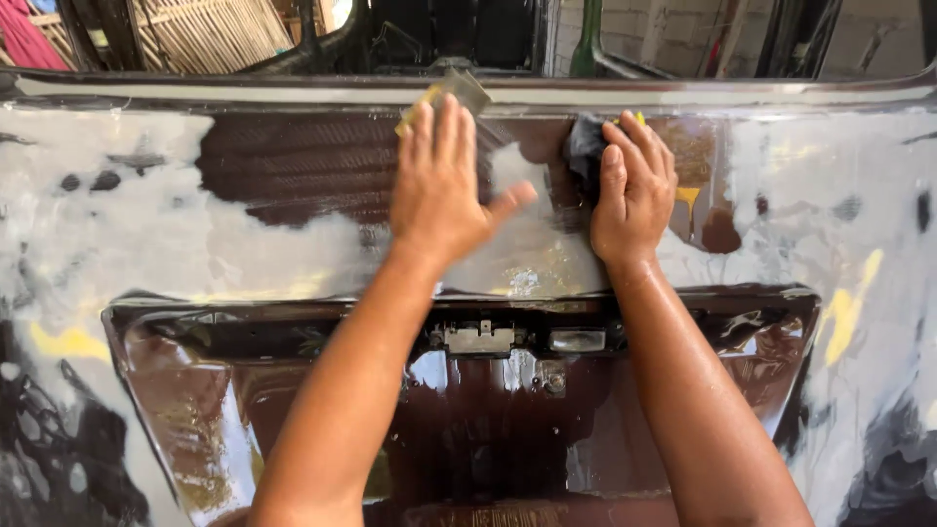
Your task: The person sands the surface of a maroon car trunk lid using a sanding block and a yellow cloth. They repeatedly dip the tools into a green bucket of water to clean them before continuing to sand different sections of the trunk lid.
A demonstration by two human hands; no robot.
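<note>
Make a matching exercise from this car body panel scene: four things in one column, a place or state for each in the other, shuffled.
1. left hand
2. right hand
3. dark brown car panel
4. licence-plate recess

A. below both hands, wet and glossy
B. pressed flat on a sanding block
C. patched with pale filler
D. clutching a dark cloth

Pairs: 1-B, 2-D, 3-C, 4-A

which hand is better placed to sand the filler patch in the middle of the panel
Left, probably. The left hand presses a sanding block flat beside the grey filler patch. The right hand holds a dark cloth.
</note>
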